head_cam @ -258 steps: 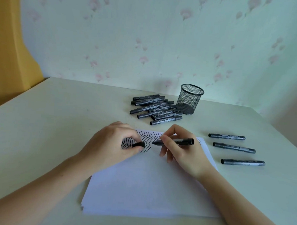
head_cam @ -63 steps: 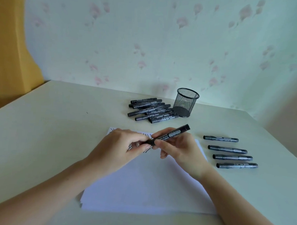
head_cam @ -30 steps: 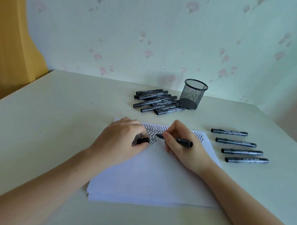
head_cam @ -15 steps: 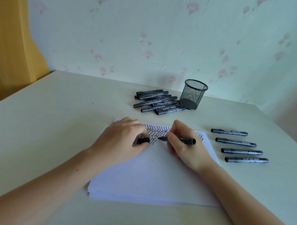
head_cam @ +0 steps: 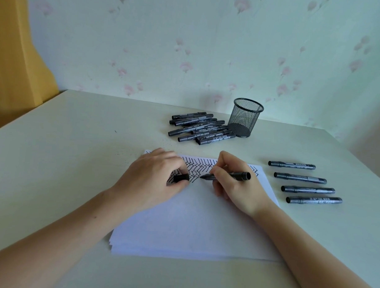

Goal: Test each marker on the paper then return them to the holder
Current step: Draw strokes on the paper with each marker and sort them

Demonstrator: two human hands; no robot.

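A black cap (head_cam: 181,178) is pinched in the curled fingers of the left hand (head_cam: 152,181), which rests on the stack of paper (head_cam: 187,226) over the zigzag test marks (head_cam: 199,168). Just to its right, an uncapped marker (head_cam: 227,175) is gripped between thumb and fingers of the right hand (head_cam: 235,185), its tip at the paper. The testing step appears to be in hand. Farther back a pile of markers (head_cam: 200,128) lies beside the mesh holder (head_cam: 244,118), which looks empty. At the right, four capped markers (head_cam: 305,182) lie in a row. Recapping would be called for next.
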